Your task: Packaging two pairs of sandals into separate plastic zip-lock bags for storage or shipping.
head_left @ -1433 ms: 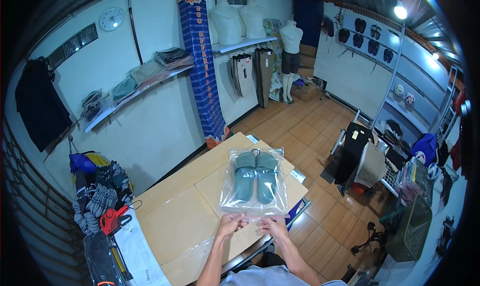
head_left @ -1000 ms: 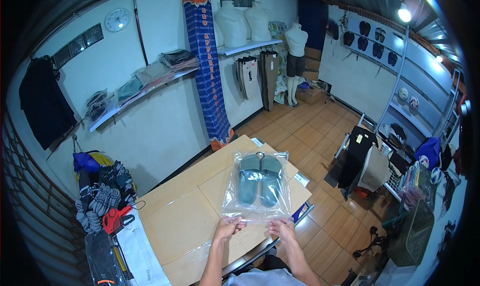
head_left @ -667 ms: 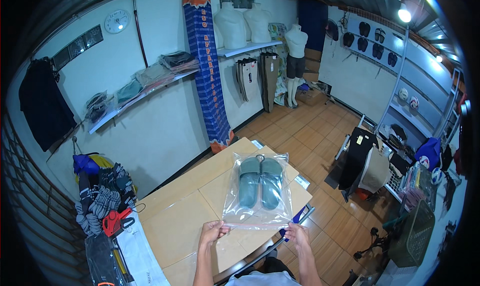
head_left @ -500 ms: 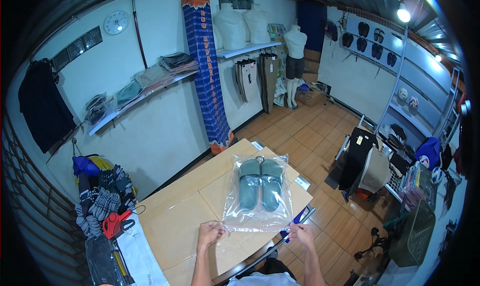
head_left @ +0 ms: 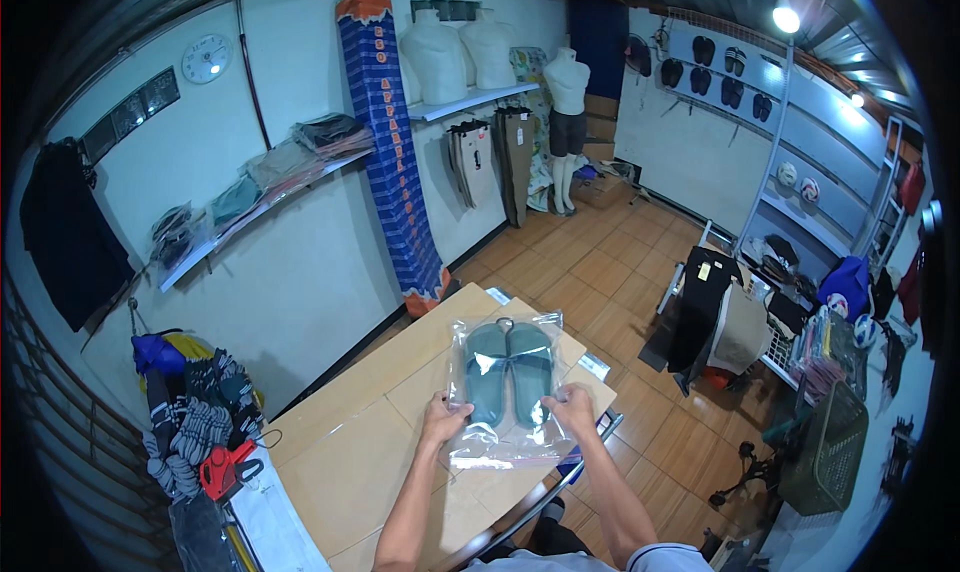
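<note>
A pair of green slide sandals (head_left: 487,382) lies side by side inside a clear plastic bag (head_left: 510,450) over the wooden table (head_left: 345,447). At the bag's left edge my left hand (head_left: 445,418) is closed, its thumb on the plastic beside the heel of one sandal. My right hand (head_left: 572,410) pinches the opposite edge in the same way, by the other heel. The bag's pinkish seal strip runs along the near end, between my forearms. Fingers under the bag are hidden.
Left of the table, a red tape dispenser (head_left: 226,469) sits by a white sheet (head_left: 278,512) and a heap of striped socks (head_left: 205,427). A blue printed column (head_left: 388,152) stands beyond the table. Clothes hang on a rack (head_left: 715,312) at the right.
Both hands have moved from the bag's near corners up to its sides, beside the sandals' heels. The view has shifted slightly to the right.
</note>
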Available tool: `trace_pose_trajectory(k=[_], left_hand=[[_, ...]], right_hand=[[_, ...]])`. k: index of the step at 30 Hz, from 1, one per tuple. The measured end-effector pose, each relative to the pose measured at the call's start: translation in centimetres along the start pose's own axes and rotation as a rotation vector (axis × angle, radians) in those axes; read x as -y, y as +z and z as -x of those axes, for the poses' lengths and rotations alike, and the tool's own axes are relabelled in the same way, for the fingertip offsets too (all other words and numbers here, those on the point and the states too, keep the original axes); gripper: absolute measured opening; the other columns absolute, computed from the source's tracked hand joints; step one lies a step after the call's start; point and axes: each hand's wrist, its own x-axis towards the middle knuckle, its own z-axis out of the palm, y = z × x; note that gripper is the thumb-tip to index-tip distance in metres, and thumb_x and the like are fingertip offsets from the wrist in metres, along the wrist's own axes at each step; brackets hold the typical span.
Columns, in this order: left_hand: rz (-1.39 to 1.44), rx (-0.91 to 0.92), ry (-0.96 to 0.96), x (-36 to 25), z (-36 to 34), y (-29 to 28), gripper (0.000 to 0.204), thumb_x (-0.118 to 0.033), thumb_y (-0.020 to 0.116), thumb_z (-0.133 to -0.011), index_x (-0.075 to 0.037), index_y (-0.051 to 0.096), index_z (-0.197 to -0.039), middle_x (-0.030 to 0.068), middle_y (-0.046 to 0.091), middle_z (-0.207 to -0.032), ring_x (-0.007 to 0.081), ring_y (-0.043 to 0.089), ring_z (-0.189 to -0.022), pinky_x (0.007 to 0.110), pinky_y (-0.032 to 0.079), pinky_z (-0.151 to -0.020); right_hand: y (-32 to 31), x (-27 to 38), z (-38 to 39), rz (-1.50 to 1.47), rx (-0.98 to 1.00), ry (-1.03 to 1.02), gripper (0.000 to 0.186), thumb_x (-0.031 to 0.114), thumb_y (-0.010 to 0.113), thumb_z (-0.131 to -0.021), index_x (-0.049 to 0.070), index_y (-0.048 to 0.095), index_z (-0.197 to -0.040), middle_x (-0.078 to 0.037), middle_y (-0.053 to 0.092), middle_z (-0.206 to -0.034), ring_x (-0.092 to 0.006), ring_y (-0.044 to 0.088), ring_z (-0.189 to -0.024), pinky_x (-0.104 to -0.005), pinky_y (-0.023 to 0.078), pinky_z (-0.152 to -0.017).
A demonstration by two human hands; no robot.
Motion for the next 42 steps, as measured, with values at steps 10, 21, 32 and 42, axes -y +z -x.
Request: trace_pose_trajectory(k=[10,21,32,42], left_hand=[[0.044,0.045,-0.061,-0.1,-0.2,2.8,0.042,-0.007,0.083,-0.069,0.006,0.066,-0.104,0.0100,0.070,-0.088,0.0164,0.065,-0.075,0.029,0.053,-0.067],[0.134,0.384,-0.081,-6.1,7.0,17.0,0.044,-0.007,0.083,-0.071,0.004,0.067,-0.110,0.0081,0.070,-0.097,0.0156,0.066,-0.083,0.029,0.054,-0.076],[0.036,0.753,-0.097,-10.4,9.4,38.3,0.048,-0.010,0.086,-0.071,0.000,0.066,-0.113,0.0067,0.070,-0.100,0.0155,0.066,-0.091,0.029,0.051,-0.084],[-0.019,0.883,-0.017,-12.3,5.2,49.0,0.045,-0.010,0.085,-0.072,0.001,0.066,-0.111,0.0057,0.070,-0.096,0.0126,0.065,-0.085,0.028,0.052,-0.078]], right_hand=[[-2.1,-0.8,-0.7,-0.418,0.291,0.194,0.024,0.013,0.081,-0.071,-0.003,0.071,-0.085,-0.007,0.066,-0.071,-0.0139,0.060,-0.064,-0.0286,0.048,-0.059],[-17.4,-11.1,4.8,-0.737,0.197,0.284,0.028,0.006,0.082,-0.073,0.001,0.069,-0.097,-0.003,0.067,-0.084,-0.0125,0.062,-0.073,-0.0273,0.049,-0.066],[-34.0,-23.0,9.5,-0.807,-0.149,0.382,0.034,0.002,0.082,-0.073,-0.001,0.069,-0.104,-0.005,0.070,-0.093,-0.0137,0.065,-0.081,-0.0281,0.052,-0.074],[-40.8,-25.5,5.5,-0.846,-0.280,0.379,0.038,0.003,0.080,-0.075,-0.002,0.066,-0.109,-0.005,0.070,-0.096,-0.0131,0.065,-0.083,-0.0288,0.053,-0.074]])
